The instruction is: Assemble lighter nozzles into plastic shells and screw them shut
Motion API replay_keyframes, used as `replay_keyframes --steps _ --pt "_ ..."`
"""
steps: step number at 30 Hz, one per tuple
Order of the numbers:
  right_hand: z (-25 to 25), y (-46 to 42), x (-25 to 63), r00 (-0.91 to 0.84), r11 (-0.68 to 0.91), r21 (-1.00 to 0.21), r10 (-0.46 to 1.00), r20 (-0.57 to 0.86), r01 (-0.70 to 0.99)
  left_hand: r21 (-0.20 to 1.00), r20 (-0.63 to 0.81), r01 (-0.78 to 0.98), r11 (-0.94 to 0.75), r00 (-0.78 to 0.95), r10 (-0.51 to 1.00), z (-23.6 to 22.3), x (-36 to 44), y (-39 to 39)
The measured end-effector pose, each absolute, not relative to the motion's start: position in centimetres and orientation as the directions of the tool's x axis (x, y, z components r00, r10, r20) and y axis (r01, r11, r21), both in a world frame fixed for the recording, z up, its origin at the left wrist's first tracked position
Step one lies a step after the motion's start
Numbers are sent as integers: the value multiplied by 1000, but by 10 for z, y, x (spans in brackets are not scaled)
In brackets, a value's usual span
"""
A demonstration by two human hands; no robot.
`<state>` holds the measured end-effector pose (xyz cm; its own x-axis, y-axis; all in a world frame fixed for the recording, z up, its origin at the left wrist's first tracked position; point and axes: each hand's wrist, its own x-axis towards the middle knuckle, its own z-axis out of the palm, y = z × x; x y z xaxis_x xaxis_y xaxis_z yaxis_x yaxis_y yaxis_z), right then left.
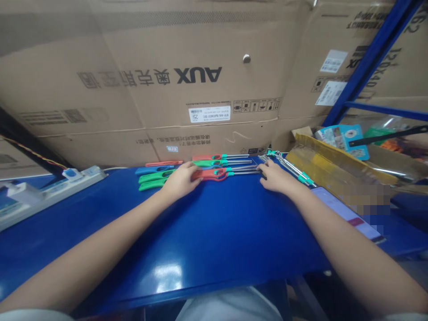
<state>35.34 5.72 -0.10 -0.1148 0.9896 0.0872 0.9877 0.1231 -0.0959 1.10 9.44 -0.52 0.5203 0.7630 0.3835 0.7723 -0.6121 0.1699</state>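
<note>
Forearms (83,263), bare, enter from the lower corners of the head view, over a blue steel worktop (214,240). Left hand (180,181), upper centre of frame: fingertips on the handle of a red long-nozzle utility lighter (209,175). Cannot tell whether the grip is clamped on it or only resting. Right hand (277,176) lies flat and open, fingers just beside the metal shaft tips, closed on nothing. Row of further lighters (155,177) in red, green and blue lies side by side, shafts pointing right, partly behind the left hand. Bundle of metal-shafted lighters (287,167) lies just beyond the right hand. Power strip (56,191) at left of worktop; cardboard cartons printed AUX (150,76) fill upper frame; blue rack upright (368,58) at upper right.
</note>
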Motion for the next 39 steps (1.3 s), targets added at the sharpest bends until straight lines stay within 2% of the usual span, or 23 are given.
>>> replay_keyframes --steps 7,16,29,39 --pt "-8 66 354 -133 156 -91 967 218 984 121 377 795 -594 517 769 -3 16 89" --pt "-20 72 355 -181 212 -107 953 241 971 118 362 811 -573 503 785 -6 14 96" --pt "-14 64 347 -246 271 -69 936 253 960 57 391 815 -576 513 764 -1 12 82" --pt "-18 65 347 -268 289 -57 932 246 956 88 368 815 -573 508 779 -5 9 90"
